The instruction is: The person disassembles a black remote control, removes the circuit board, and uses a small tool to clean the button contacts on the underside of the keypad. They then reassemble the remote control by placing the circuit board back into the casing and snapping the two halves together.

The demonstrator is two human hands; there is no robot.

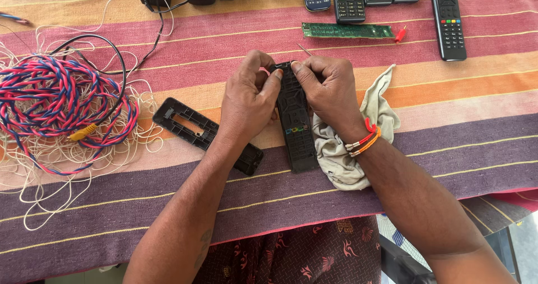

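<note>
Both hands grip a black remote front shell (295, 121) at its far end; the shell lies lengthwise away from the person on the striped cloth (448, 144), near end resting on the cloth. Left hand (246, 99) curled narrow, thumb & fingertips pinching the shell's top left corner; right hand (328, 88) likewise closed on the top right corner, w/ beaded orange & white bands at the wrist. Under the right wrist & just right of the shell, a crumpled grey rag (350, 149); it touches the shell's right edge. Under the left forearm & to the hand's left, a black remote back cover (190, 126), hollow side up, lying at a slant. Well left of the left hand, a heap of red-blue twisted wire (56, 99) amid white wire. Beyond both hands: a green circuit board (347, 31), a red-tipped probe (400, 35) just by its right end; farther off, a black remote (447, 18) & several keypad phones (348, 1).
</note>
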